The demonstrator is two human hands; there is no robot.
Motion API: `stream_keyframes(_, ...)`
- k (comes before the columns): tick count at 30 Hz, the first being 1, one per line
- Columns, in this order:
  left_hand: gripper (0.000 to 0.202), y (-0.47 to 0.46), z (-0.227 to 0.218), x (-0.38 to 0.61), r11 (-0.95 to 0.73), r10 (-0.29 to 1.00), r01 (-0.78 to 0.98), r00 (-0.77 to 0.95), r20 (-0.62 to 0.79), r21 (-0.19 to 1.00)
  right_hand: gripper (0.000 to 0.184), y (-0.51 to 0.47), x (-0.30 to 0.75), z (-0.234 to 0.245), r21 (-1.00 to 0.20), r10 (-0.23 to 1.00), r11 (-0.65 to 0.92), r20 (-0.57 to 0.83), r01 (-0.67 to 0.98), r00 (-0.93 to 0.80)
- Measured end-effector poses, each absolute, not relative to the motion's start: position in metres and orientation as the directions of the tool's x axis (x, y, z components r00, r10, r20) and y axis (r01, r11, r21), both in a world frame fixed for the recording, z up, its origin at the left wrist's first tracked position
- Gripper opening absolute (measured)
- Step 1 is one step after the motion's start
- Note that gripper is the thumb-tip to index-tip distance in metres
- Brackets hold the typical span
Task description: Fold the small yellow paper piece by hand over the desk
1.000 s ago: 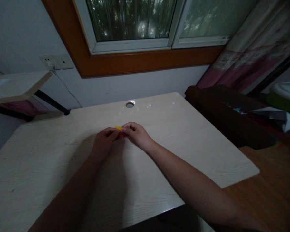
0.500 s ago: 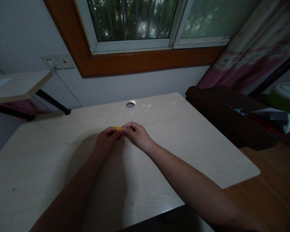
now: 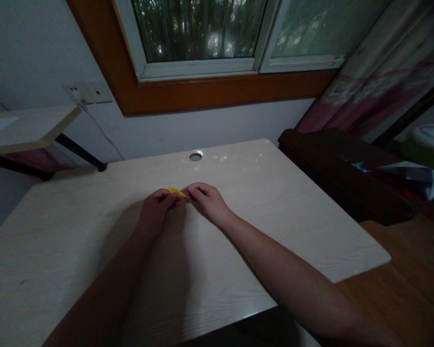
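A small, thin piece of yellow paper, which looks folded, spans the gap between my hands above the pale desk. My left hand is closed, its thumb and fingers pinching the wider part of the paper. At the narrow, pointed right end, my right hand has its thumb and forefinger pressed together on the tip. Fingers cover parts of the paper, so its full shape is hidden.
A round cable hole lies near the desk's back edge. On the left, a raised shelf stands on black legs. Dark wooden furniture borders the desk's right side. Behind are a window and a wall socket.
My left hand has shifted slightly left, away from my right hand. More of the yellow paper shows between them, now with a pointed right end. My right hand has barely moved.
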State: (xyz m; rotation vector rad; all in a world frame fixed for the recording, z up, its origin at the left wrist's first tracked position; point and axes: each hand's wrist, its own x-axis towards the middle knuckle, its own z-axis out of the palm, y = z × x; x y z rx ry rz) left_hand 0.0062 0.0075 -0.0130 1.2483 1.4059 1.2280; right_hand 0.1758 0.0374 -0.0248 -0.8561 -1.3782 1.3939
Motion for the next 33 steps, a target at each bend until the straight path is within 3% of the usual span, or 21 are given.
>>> stream_keyframes(7, 0.022, 0.0069, -0.0132, 0.0079, 0.010, 0.996, 0.104, -0.094, 0.000, 0.995, 0.025, 0.0362, 0.1775, -0.0265, -0.989, 0.924, 0.150, 0.144, -0.011, -0.356)
stream_keyframes(24, 0.022, 0.0097, -0.0159, 0.0052, 0.064, 0.992, -0.156, -0.101, -0.080, 0.986, 0.023, 0.0365, 0.1751, -0.0224, -0.977, 0.948, -0.041, 0.027, -0.207, -0.317)
stream_keyframes(33, 0.028, 0.0018, -0.0079, 0.0100, 0.029, 0.998, 0.066, 0.045, -0.032, 0.997, 0.023, 0.0401, 0.1766, -0.0224, -0.921, 0.957, -0.050, 0.066, -0.386, -0.282)
